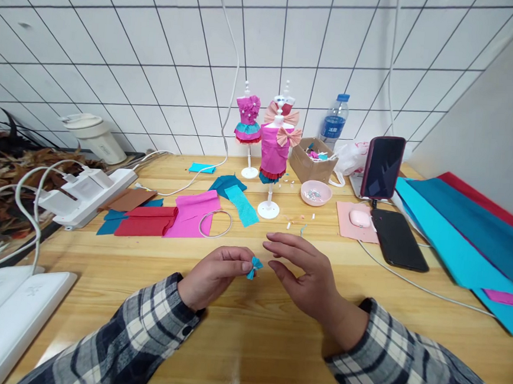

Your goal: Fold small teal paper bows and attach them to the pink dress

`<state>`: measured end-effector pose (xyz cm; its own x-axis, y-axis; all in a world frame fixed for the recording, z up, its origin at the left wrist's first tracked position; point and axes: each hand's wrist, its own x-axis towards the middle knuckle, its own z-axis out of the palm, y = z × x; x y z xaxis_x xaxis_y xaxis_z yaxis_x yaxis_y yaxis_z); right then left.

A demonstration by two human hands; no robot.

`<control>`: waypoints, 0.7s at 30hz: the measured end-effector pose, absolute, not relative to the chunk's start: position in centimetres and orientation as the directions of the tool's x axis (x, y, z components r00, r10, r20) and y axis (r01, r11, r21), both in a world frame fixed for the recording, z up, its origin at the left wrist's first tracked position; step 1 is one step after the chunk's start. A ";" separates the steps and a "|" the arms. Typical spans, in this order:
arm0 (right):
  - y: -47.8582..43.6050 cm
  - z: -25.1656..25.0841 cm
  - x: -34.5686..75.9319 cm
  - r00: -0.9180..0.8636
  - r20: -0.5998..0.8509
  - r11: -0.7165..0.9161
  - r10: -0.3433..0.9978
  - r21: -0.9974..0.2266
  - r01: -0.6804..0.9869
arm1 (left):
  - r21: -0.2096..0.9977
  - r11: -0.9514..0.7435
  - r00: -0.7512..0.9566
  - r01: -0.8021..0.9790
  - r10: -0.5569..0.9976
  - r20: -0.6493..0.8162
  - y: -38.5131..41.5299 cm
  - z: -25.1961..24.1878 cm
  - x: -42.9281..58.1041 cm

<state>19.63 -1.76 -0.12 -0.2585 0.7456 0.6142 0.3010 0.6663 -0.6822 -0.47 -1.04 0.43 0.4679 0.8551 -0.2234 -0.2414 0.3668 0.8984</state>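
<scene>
My left hand pinches a small blue paper bow between thumb and fingers, low over the wooden table. Just right of the bow, my right hand is open with its fingers apart, touching nothing. Behind the hands stands a mini dress form in a magenta wrap with a red and blue frill and a peach bow. A blue crepe strip, a magenta piece and a red piece lie to the left. A thin ring rests partly on the magenta piece.
Further back are another dressed form, a cardboard box, a water bottle and a pink bowl. Phones, cables and coloured sheets occupy the right. A power strip and white boxes are left.
</scene>
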 end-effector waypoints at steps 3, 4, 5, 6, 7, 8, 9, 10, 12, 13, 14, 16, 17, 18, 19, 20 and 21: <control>-1.6 -0.3 19.7 -0.322 0.587 0.667 0.743 -0.690 0.280 | 0.890 0.387 0.478 -0.239 0.845 -0.239 -1.1 0.5 -0.5; -1.5 -0.4 19.6 -0.343 0.574 0.663 0.743 -0.699 0.268 | 0.887 0.399 0.487 -0.234 0.837 -0.248 -1.1 0.6 -0.4; -1.5 -0.5 19.5 -0.355 0.566 0.660 0.744 -0.708 0.253 | 0.881 0.414 0.497 -0.229 0.828 -0.260 -1.1 0.7 -0.4; -1.4 -0.6 19.5 -0.361 0.562 0.656 0.744 -0.716 0.237 | 0.876 0.428 0.507 -0.222 0.818 -0.272 -1.2 0.7 -0.3; -1.4 -0.7 19.4 -0.358 0.562 0.653 0.745 -0.724 0.223 | 0.871 0.441 0.518 -0.216 0.808 -0.280 -1.3 0.8 -0.3; -1.4 -0.7 19.4 -0.352 0.562 0.648 0.749 -0.732 0.211 | 0.868 0.450 0.531 -0.208 0.797 -0.286 -1.4 0.8 -0.2; -1.3 -0.6 19.4 -0.345 0.559 0.641 0.754 -0.741 0.201 | 0.867 0.456 0.542 -0.202 0.789 -0.289 -1.4 0.8 -0.2; -1.4 -0.5 19.4 -0.342 0.550 0.630 0.762 -0.752 0.194 | 0.866 0.458 0.546 -0.201 0.786 -0.289 -1.5 0.7 -0.1; -1.3 -0.2 19.5 -0.338 0.518 0.597 0.786 -0.778 0.196 | 0.862 0.459 0.529 -0.214 0.797 -0.293 -1.4 0.5 -0.1; -1.3 -0.1 19.6 -0.330 0.497 0.575 0.803 -0.792 0.206 | 0.862 0.459 0.505 -0.215 0.808 -0.304 -1.3 0.4 -0.1; -1.3 0.0 19.7 -0.320 0.471 0.548 0.822 -0.807 0.219 | 0.871 0.447 0.471 -0.205 0.825 -0.313 -1.2 0.3 -0.2; -1.1 0.0 19.7 -0.296 0.410 0.484 0.863 -0.839 0.249 | 0.929 0.348 0.387 -0.124 0.879 -0.277 -1.0 0.2 -0.3; -1.0 -0.1 19.7 -0.286 0.377 0.450 0.881 -0.854 0.261 | 0.967 0.250 0.345 -0.047 0.913 -0.219 -0.9 0.3 -0.3; -0.9 -0.3 19.6 -0.282 0.344 0.418 0.896 -0.868 0.269 | 0.991 0.126 0.312 0.050 0.941 -0.135 -0.9 0.5 -0.3; -0.8 -0.5 19.6 -0.282 0.313 0.389 0.907 -0.879 0.277 | 0.988 -0.008 0.291 0.157 0.956 -0.039 -0.9 0.7 -0.2; -0.8 -0.6 19.5 -0.285 0.286 0.365 0.915 -0.887 0.283 | 0.958 -0.125 0.280 0.258 0.959 0.050 -1.0 1.0 -0.1; -0.8 -0.8 19.4 -0.288 0.266 0.348 0.920 -0.892 0.290 | 0.914 -0.213 0.276 0.345 0.954 0.118 -1.1 1.2 0.0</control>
